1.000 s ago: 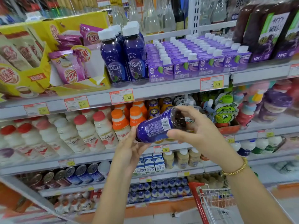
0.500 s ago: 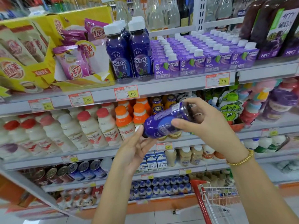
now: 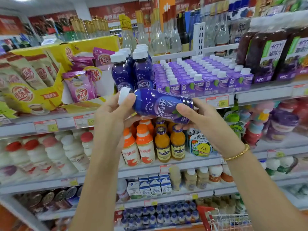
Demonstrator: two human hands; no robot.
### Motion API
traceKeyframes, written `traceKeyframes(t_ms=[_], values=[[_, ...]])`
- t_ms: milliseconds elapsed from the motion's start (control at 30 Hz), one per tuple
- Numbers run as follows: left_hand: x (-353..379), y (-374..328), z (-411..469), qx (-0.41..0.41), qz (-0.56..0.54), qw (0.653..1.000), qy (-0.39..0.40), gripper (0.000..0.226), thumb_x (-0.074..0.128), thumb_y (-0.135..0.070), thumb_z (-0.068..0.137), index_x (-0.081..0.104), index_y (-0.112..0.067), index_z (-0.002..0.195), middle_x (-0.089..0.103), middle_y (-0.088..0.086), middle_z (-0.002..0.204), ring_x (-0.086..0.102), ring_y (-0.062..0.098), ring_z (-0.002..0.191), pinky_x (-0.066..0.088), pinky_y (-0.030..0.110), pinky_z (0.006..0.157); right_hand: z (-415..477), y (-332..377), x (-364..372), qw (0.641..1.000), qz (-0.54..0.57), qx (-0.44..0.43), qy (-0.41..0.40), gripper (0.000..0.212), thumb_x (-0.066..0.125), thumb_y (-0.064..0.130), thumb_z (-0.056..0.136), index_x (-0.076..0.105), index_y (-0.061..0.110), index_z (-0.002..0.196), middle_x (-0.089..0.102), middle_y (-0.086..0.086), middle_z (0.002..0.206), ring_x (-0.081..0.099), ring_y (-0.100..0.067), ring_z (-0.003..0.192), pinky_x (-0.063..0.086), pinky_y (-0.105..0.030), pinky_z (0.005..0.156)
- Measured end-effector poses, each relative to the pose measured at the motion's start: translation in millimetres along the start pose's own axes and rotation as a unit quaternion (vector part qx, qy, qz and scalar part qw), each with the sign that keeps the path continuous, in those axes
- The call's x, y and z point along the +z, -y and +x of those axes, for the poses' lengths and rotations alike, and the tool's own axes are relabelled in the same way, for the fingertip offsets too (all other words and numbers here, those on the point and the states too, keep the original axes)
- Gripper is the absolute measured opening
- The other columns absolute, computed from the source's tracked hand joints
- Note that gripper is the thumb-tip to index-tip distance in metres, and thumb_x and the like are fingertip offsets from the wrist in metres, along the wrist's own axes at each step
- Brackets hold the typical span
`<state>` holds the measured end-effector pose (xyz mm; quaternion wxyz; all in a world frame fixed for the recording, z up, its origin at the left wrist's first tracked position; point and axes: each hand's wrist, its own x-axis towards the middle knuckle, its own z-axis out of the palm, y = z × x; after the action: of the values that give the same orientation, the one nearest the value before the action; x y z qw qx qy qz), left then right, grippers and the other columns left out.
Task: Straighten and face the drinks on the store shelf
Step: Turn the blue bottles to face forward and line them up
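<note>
The person holds a purple bottle (image 3: 160,105) on its side in front of the chest, in mid-air and clear of the shelf, its white cap (image 3: 124,95) pointing left and its printed label turned up toward the camera. The left hand (image 3: 113,114) is curled round the neck end with the thumb pressed just below the cap. The right hand (image 3: 205,120) grips the base end, thumb across the label and fingers wrapped beneath. The step in hand looks like putting this bottle into its row, so the sound way is to let the right hand carry the weight while the left tips the cap upward, then twist the bottle until the label squares to the aisle before it goes down. Just behind it stand the matching bottles (image 3: 133,72), upright in two files on the upper shelf (image 3: 258,92). The held bottle hides the shelf front there, so whether a gap waits cannot be told. The purple cartons (image 3: 200,77) are packed tight on the right of that row, and a careless base could nudge them out of line.
</note>
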<state>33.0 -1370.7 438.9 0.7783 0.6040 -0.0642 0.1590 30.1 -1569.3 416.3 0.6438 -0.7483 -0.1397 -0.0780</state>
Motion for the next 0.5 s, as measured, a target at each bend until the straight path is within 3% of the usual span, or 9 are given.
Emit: traceKeyframes(t_ms=[100,233,333,400,500], values=[[9,-30,20,0.105,0.021,0.994,0.003,0.028,0.059,-0.012,0.091,0.061,-0.006,0.119,0.072,0.005,0.103,0.069,0.019,0.095,0.057,0.027,0.070,27,23,-2,0.998,0.018,-0.057,-0.018,0.047,0.062,0.051,0.071,0.059,0.023,0.110,0.071,0.002,0.103,0.068,-0.018,0.093,0.057,-0.032,0.079],[16,-56,51,0.227,0.042,0.973,0.011,0.029,0.061,-0.016,0.091,0.058,-0.003,0.117,0.066,0.013,0.105,0.067,0.023,0.095,0.056,0.025,0.070,68,40,-10,0.990,-0.036,-0.118,-0.066,0.032,0.066,0.037,0.083,0.060,0.021,0.110,0.068,0.004,0.103,0.065,-0.008,0.093,0.054,-0.024,0.082],[14,-69,81,0.288,0.054,0.956,-0.028,0.035,0.064,-0.020,0.089,0.056,-0.003,0.119,0.062,0.005,0.104,0.065,0.019,0.093,0.056,0.027,0.070,99,32,-23,0.977,-0.170,-0.080,-0.098,0.032,0.063,0.031,0.089,0.062,0.013,0.116,0.066,0.002,0.106,0.060,-0.007,0.094,0.048,-0.018,0.084],[12,-77,105,0.308,0.067,0.947,-0.056,0.043,0.066,-0.023,0.086,0.055,-0.002,0.121,0.061,0.006,0.108,0.065,0.019,0.099,0.057,0.035,0.079,116,21,-28,0.957,-0.270,-0.048,-0.097,0.036,0.061,0.032,0.090,0.061,0.011,0.119,0.066,-0.003,0.113,0.059,-0.012,0.103,0.045,-0.022,0.089],[10,-90,146,0.319,0.145,0.933,-0.086,0.049,0.067,-0.031,0.081,0.056,-0.008,0.122,0.062,0.010,0.114,0.063,0.024,0.103,0.058,0.040,0.080,132,12,-25,0.934,-0.346,-0.029,-0.080,0.038,0.060,0.029,0.091,0.059,0.007,0.122,0.064,-0.008,0.118,0.058,-0.020,0.110,0.043,-0.028,0.094]])
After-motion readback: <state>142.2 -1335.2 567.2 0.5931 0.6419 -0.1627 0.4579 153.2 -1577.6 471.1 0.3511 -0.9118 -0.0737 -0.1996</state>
